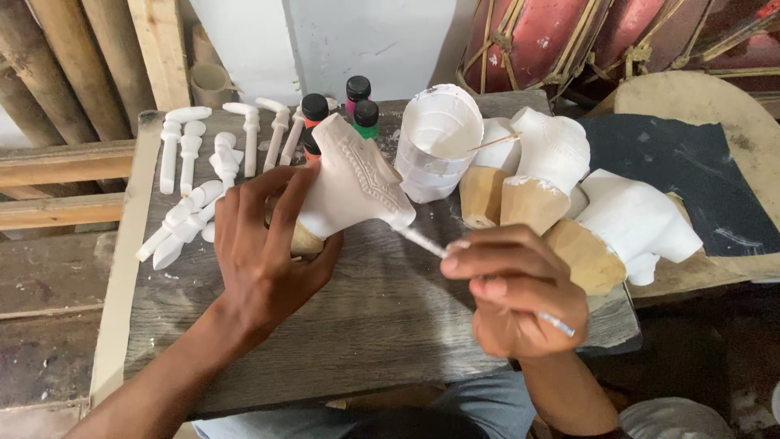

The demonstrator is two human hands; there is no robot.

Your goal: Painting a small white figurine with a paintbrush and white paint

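My left hand point(264, 252) grips a white-painted carved wooden piece point(351, 183) by its bare wood base and holds it tilted above the grey board point(382, 317). A thin paintbrush point(422, 242), coated white, is held in my right hand point(516, 289); its tip touches the lower right corner of the carved piece. A white-smeared paint cup point(439, 140) with a stick in it stands just behind the piece.
Several similar white pieces with bare wood bases point(561, 195) lie at the right. White peg-shaped parts point(191, 187) are spread at the left. Small paint bottles with black caps point(357, 102) stand at the back. Red drums point(552, 36) and black sheet point(682, 171) lie beyond.
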